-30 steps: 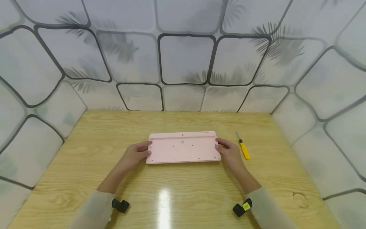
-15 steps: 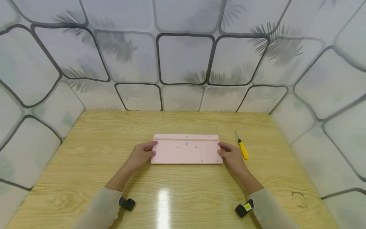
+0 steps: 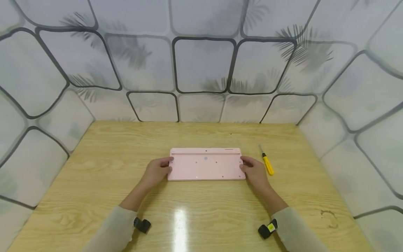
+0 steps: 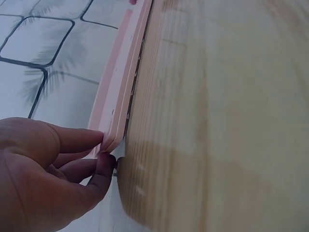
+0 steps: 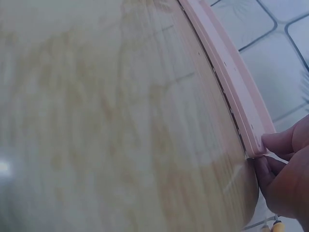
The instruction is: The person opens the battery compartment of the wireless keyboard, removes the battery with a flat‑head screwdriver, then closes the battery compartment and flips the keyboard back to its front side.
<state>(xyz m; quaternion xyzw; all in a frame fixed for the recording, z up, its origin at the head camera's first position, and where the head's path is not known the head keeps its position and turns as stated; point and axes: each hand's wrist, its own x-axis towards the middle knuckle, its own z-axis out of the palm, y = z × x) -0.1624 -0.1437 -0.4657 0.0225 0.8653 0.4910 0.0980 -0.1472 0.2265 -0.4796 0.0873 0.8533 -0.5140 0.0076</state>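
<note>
A flat pink rectangular panel [image 3: 206, 168] is pinched at its short ends by fingers of the left hand [image 3: 155, 171] and right hand [image 3: 255, 171], over the wood-grained surface [image 3: 217, 210], near a yellow-handled screwdriver [image 3: 268, 165].

The pink keyboard [image 3: 206, 169] is face down, roughly midway from left to right over the table [image 3: 132, 140], gripped at both short ends, long edges running sideways. A raised bar spans its far edge; small dark spots and a round bluish mark dot its back.
</note>
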